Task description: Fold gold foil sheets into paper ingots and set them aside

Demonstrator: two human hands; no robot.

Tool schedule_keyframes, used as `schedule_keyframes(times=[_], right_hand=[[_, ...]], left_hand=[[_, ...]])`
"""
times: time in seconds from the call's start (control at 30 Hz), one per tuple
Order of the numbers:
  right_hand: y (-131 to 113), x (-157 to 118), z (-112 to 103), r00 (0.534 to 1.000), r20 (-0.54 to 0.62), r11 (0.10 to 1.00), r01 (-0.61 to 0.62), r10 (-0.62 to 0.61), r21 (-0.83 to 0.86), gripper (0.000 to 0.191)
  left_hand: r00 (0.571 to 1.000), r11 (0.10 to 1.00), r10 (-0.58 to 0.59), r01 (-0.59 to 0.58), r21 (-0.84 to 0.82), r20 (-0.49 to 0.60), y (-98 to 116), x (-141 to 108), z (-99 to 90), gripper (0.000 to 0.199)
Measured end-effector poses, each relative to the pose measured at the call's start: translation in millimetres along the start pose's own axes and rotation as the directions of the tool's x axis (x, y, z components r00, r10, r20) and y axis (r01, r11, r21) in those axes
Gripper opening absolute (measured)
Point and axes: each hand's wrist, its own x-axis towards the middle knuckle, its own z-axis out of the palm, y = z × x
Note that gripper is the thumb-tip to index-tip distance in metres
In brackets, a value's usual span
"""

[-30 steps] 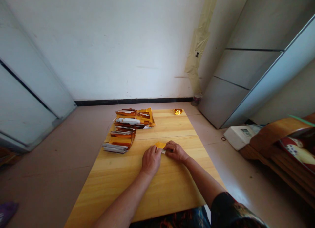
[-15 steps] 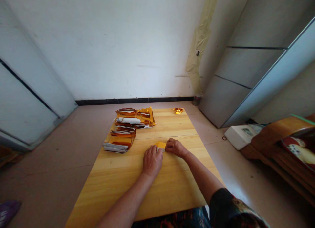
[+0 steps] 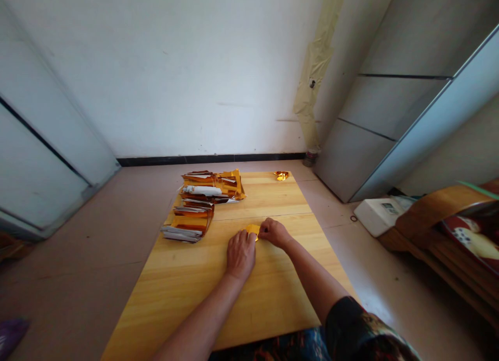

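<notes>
At the gold foil paper's (image 3: 252, 229) left, the left hand (image 3: 240, 253) touches it (finger grip hidden, cannot tell); at its right, the right hand (image 3: 276, 232) pinches its edge.

Sheet (image 3: 253, 229) on table (image 3: 268, 293), stacks (image 3: 194, 211) behind left, scrap (image 3: 281, 176) behind right

Small piece of gold paper (image 3: 253, 229), kinda shiny at its 5 o'clock edge, sitting at 6 o'clock from mid-view. Its 7 o'clock side's covered, so can't tell the full shape.
</notes>
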Motion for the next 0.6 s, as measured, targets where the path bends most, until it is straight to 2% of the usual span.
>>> schedule_keyframes(times=[0.3,0.6], right_hand=[[-1,1,2,0.999,0.02,0.999,-0.024,0.025,-0.034,0.005],[1,0,5,0.999,0.004,0.999,-0.041,0.041,-0.005,0.004]], left_hand=[[0.987,0.987,0.162,-0.162,0.0,-0.02,-19,-9,10.7,0.029],[0.983,0.984,0.18,-0.18,0.008,-0.016,-20,-11,10.6,0.031]])
